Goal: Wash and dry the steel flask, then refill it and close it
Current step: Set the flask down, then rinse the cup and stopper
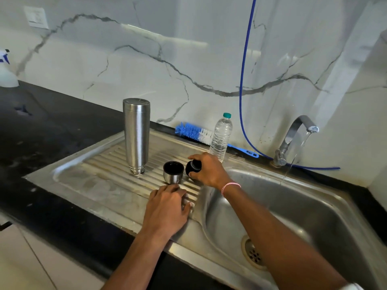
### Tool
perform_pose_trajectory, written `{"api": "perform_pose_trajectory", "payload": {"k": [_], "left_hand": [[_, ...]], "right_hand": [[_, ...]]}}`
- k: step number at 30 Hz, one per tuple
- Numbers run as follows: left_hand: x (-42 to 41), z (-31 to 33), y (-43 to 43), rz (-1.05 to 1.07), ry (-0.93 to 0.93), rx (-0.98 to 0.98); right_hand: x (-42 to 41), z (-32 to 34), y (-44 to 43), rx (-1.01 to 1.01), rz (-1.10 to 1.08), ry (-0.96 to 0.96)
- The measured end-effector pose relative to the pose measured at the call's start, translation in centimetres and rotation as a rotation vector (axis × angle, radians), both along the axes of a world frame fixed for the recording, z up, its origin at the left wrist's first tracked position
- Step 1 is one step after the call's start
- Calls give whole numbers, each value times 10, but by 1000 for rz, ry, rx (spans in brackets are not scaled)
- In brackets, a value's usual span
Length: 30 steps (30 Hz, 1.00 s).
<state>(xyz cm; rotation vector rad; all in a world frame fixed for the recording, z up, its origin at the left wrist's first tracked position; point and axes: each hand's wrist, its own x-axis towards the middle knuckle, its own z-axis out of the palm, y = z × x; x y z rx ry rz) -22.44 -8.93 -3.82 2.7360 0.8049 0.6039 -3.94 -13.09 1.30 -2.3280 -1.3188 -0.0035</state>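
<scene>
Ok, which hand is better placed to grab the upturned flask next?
Probably left. The left hand rests free on the drainboard, nearer the flask; the right hand grips the black stopper.

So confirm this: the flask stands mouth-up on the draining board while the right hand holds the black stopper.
Wrong on one point: the head view shows the steel flask standing mouth-down, threaded neck on the draining board. The right hand does hold the black stopper.

Flask point(136, 137), cup point(173, 172), stopper point(193, 166) in right hand point(209, 172)
</scene>
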Motion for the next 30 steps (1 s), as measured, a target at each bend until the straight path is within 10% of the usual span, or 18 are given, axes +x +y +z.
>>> {"api": "perform_pose_trajectory", "payload": {"k": [22,30], "left_hand": [[4,-2,4,-46,-157,-30],[4,-2,1,-135,-142,31]], "right_hand": [[-1,-7,-87,159,-28,-12],[35,-37,-195,234,-343,158]]}}
